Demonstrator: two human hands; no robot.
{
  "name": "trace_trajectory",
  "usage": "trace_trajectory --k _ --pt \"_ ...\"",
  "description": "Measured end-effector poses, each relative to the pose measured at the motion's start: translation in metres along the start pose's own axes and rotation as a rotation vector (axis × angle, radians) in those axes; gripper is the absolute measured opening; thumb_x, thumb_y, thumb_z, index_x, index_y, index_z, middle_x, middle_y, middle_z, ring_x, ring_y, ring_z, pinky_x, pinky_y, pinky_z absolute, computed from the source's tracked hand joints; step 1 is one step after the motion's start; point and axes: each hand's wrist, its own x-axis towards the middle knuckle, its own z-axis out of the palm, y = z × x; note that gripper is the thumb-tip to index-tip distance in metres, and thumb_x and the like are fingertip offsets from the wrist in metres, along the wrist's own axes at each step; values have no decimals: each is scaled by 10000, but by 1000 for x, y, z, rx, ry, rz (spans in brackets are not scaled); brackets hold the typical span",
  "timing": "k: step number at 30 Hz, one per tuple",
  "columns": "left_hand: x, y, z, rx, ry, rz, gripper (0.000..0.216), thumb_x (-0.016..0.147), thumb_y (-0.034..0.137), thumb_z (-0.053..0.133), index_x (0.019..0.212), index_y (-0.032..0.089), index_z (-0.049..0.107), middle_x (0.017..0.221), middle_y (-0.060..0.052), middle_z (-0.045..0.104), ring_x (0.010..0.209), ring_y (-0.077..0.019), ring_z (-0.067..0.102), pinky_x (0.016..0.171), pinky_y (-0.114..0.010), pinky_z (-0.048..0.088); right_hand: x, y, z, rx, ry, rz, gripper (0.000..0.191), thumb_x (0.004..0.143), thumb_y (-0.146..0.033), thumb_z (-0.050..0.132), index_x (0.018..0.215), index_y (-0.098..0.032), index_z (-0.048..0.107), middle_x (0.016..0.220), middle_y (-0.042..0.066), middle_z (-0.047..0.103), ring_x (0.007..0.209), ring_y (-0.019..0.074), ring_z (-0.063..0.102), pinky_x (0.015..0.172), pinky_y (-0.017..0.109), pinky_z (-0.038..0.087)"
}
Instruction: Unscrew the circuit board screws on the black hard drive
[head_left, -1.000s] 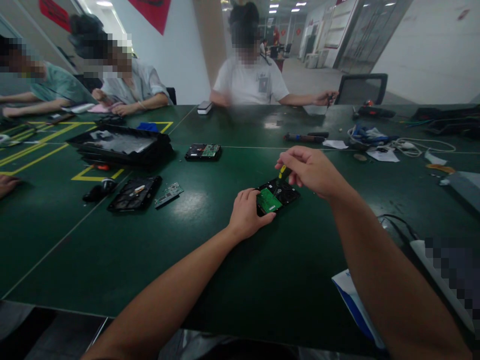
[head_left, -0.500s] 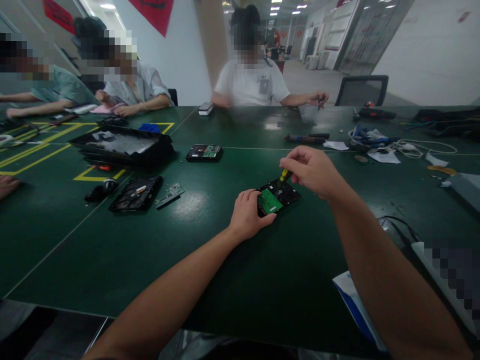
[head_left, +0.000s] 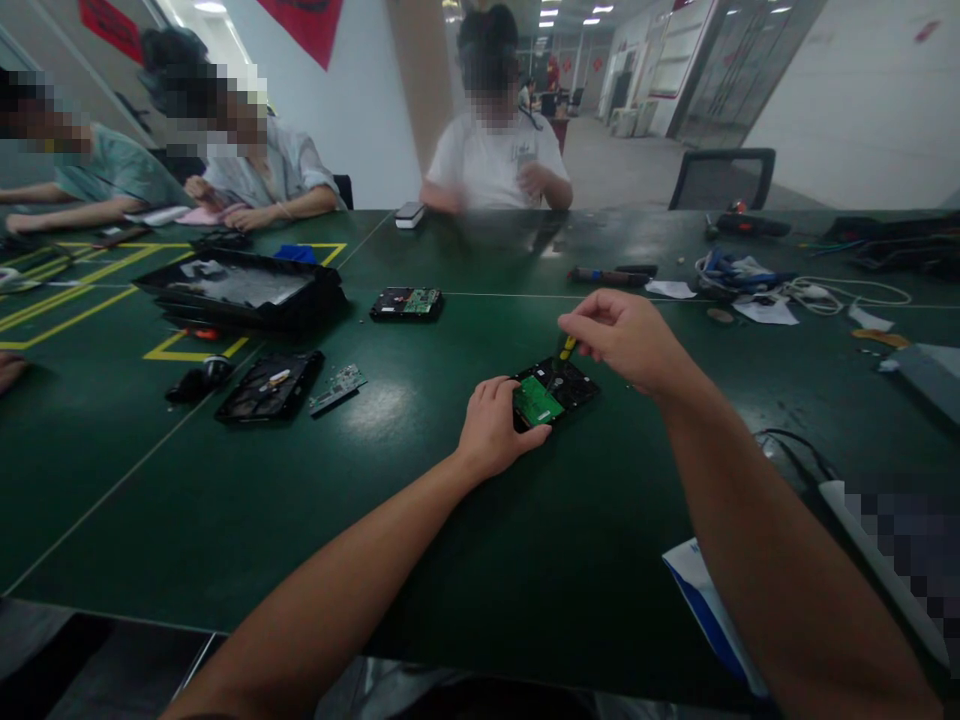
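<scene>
A black hard drive [head_left: 579, 384] with a green circuit board [head_left: 538, 402] lies on the green table in front of me. My left hand [head_left: 491, 428] grips its near left end, the thumb along the front edge and the fingers over the far side. Above the drive, my right hand [head_left: 628, 338] pinches a yellow-handled screwdriver [head_left: 568, 347] held tilted. The tool's shaft points down at the drive beside the board's edge; the exact contact of its tip is too small to tell.
Left of the drive lie a loose circuit board [head_left: 339, 389], a black casing [head_left: 271, 387] and a stack of black trays [head_left: 240, 290]. Another hard drive [head_left: 406, 303] sits farther back. Cables [head_left: 814, 290] and a grey box [head_left: 934, 385] are at right. Several people sit around the table.
The person across the table has drawn an outstretched hand in toward the chest. My hands, the screwdriver and the hard drive keep nearly the same position; the view has shifted slightly.
</scene>
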Motion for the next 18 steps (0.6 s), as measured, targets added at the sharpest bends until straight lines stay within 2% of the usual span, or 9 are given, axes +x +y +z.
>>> trace_trajectory --k 2,5,8,10,12,15,18 --pt "0 1 -1 0 0 3 703 775 543 775 1324 180 530 1364 -144 577 1305 -339 503 1122 -508 436 0 0 1 22 -4 28 198 892 -367 709 832 -187 653 727 39 702 494 110 574 469 269 413" --pt "0 1 0 2 4 5 692 773 539 779 1316 186 534 1359 -141 580 1298 -339 511 1118 -513 437 -2 -3 2 130 -85 17 198 951 -380 626 896 -192 651 909 63 747 461 82 550 418 259 379" --pt "0 -1 1 -1 12 9 694 763 536 786 1312 193 532 1351 -136 584 1297 -339 514 1116 -513 437 -4 -7 2 220 -161 -19 224 977 -407 590 1001 -200 672 996 71 739 521 90 587 439 251 420" --pt "0 -1 2 -4 18 11 692 761 531 789 1311 198 531 1348 -132 584 1299 -337 513 1120 -510 433 -4 -7 1 217 -187 -46 237 971 -410 602 1051 -204 687 928 57 728 561 103 598 480 251 451" --pt "0 -2 3 -1 20 12 693 762 530 787 1312 195 530 1351 -135 582 1302 -336 511 1123 -508 430 -4 -7 0 157 -167 -68 244 944 -425 642 1015 -199 704 826 41 708 579 115 590 506 254 454" --pt "0 -2 3 5 16 13 704 769 540 778 1319 180 527 1356 -142 580 1302 -335 506 1125 -505 429 -3 -4 0 35 -68 -64 250 880 -435 719 878 -186 695 746 39 695 599 134 592 534 268 448" --pt "0 -1 2 5 8 10 705 770 549 774 1318 179 529 1356 -143 581 1295 -335 510 1117 -503 438 -2 -3 0 -20 4 -5 217 860 -383 734 823 -181 664 712 42 695 565 134 589 521 272 430"
